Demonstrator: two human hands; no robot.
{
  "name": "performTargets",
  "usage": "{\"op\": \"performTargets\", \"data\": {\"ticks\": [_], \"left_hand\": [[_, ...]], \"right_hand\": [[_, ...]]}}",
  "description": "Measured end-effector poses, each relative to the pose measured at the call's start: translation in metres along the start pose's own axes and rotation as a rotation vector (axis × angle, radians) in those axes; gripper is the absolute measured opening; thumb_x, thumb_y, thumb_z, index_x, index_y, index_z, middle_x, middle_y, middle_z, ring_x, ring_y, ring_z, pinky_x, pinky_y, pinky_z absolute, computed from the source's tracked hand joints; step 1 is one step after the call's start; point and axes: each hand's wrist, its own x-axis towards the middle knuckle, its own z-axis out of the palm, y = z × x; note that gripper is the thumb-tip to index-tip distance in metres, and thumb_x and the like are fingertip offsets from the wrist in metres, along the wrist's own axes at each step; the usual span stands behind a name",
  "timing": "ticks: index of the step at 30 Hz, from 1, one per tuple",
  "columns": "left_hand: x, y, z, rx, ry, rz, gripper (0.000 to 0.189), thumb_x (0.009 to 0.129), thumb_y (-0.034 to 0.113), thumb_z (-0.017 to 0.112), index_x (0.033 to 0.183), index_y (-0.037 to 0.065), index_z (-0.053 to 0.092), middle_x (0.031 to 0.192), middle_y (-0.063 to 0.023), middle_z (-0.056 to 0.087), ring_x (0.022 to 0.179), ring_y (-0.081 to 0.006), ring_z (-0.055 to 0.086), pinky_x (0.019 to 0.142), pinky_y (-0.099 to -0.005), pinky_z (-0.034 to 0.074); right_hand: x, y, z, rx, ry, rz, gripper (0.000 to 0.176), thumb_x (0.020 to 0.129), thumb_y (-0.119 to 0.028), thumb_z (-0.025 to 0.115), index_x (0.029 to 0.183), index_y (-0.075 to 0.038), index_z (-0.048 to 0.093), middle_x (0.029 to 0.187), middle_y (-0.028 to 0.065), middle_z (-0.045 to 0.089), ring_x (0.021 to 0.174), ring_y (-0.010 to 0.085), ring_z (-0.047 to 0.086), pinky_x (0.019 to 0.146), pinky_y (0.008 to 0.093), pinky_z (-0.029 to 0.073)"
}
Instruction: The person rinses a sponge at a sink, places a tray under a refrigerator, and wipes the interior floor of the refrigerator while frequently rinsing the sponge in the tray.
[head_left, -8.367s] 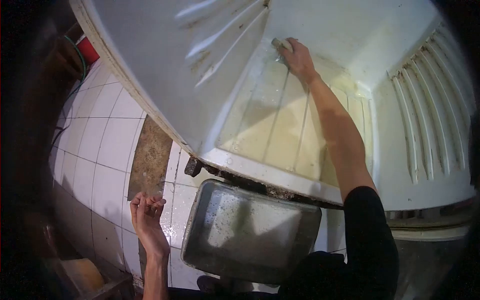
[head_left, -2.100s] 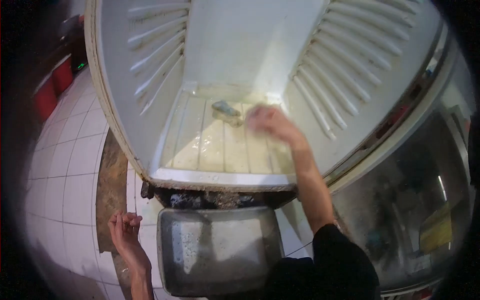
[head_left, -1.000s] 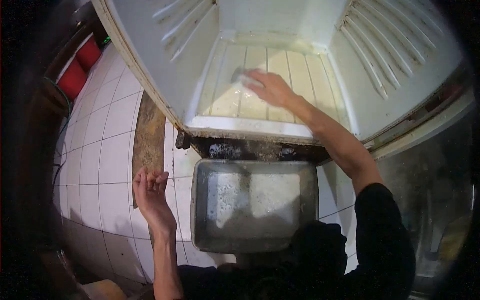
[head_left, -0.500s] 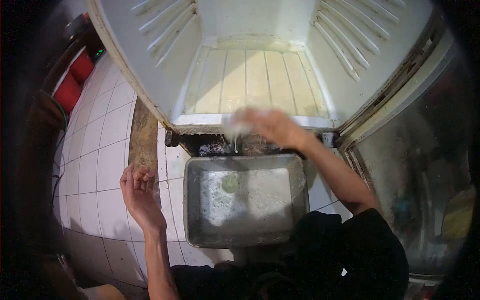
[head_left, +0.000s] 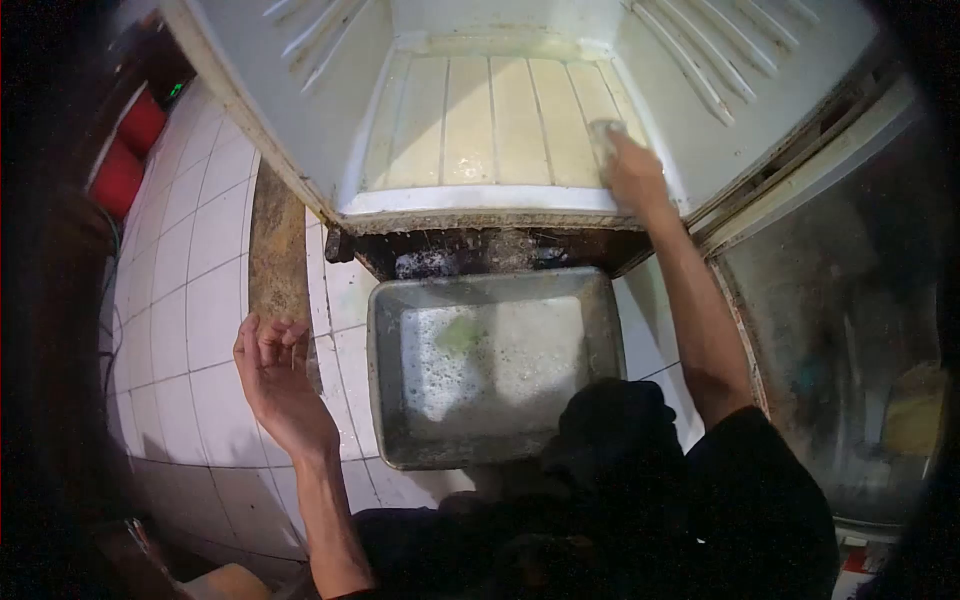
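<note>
My right hand (head_left: 638, 175) is closed around a wet, greyish wad (head_left: 606, 135), pressed to the right side of the ribbed floor (head_left: 500, 120) of a refrigerator (head_left: 400, 200). Blur hides whether the wad is a cloth or a sponge. My left hand (head_left: 280, 375) hovers over the tiles left of the basin, its fingers loosely bent and apart, with nothing in it. Between my arms stands a grey basin (head_left: 378, 400) of foamy water (head_left: 540, 350), in which a pale green thing (head_left: 460, 335) shows blurrily.
The refrigerator's open door (head_left: 820, 350) stands to the right. A stained brown board (head_left: 277, 240) lies on the white floor tiles (head_left: 210, 310) at left. Red containers (head_left: 118, 175) are at the far left, near a dark cable.
My right hand has moved from above the basin's back edge, where it was dripping, to the right side of the refrigerator floor. My left hand stays nearly still. The view has shifted slightly.
</note>
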Motion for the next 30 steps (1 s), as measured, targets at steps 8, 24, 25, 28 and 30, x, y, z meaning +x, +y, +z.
{"op": "performTargets", "data": {"ticks": [8, 24, 25, 28, 30], "left_hand": [[0.001, 0.002, -0.006, -0.049, -0.009, -0.043, 0.037, 0.100, 0.035, 0.042, 0.120, 0.005, 0.049, 0.102, -0.0100, 0.057, 0.099, -0.0211, 0.056, 0.099, -0.0377, 0.039], [0.019, -0.012, -0.018, 0.011, 0.145, -0.126, 0.035, 0.100, 0.036, 0.043, 0.119, 0.006, 0.047, 0.096, -0.0068, 0.057, 0.091, -0.0172, 0.055, 0.095, -0.0368, 0.039], [0.017, -0.013, -0.019, 0.020, 0.149, -0.143, 0.035, 0.100, 0.036, 0.043, 0.119, 0.006, 0.047, 0.096, -0.0068, 0.057, 0.091, -0.0172, 0.055, 0.095, -0.0368, 0.039], [0.021, -0.018, -0.014, 0.002, 0.124, -0.099, 0.033, 0.099, 0.035, 0.045, 0.115, 0.007, 0.048, 0.095, -0.0083, 0.057, 0.090, -0.0188, 0.056, 0.098, -0.0396, 0.040], [0.021, -0.023, -0.016, -0.011, 0.094, -0.094, 0.036, 0.098, 0.034, 0.047, 0.121, 0.006, 0.048, 0.099, -0.0081, 0.057, 0.096, -0.0200, 0.056, 0.098, -0.0383, 0.040]], "right_hand": [[0.018, -0.101, -0.013, 0.474, -0.338, -0.114, 0.046, 0.085, -0.005, 0.056, 0.131, -0.007, 0.054, 0.125, 0.0190, 0.060, 0.110, 0.0346, 0.061, 0.094, 0.0395, 0.048], [0.220, -0.143, 0.171, 0.467, -0.203, -0.239, 0.048, 0.089, -0.022, 0.054, 0.136, -0.011, 0.048, 0.122, 0.0206, 0.060, 0.109, 0.0402, 0.057, 0.094, 0.0422, 0.047], [0.215, -0.149, 0.168, 0.521, -0.206, -0.364, 0.047, 0.090, -0.021, 0.053, 0.136, -0.011, 0.048, 0.122, 0.0206, 0.060, 0.110, 0.0402, 0.057, 0.094, 0.0418, 0.047], [0.182, -0.160, 0.138, 0.554, -0.343, -0.436, 0.045, 0.091, -0.022, 0.053, 0.136, -0.013, 0.049, 0.129, 0.0181, 0.057, 0.113, 0.0389, 0.057, 0.098, 0.0433, 0.046], [0.155, -0.172, 0.115, 0.576, -0.397, -0.481, 0.044, 0.092, -0.021, 0.053, 0.135, -0.014, 0.051, 0.130, 0.0157, 0.057, 0.116, 0.0363, 0.056, 0.101, 0.0429, 0.044]]}}
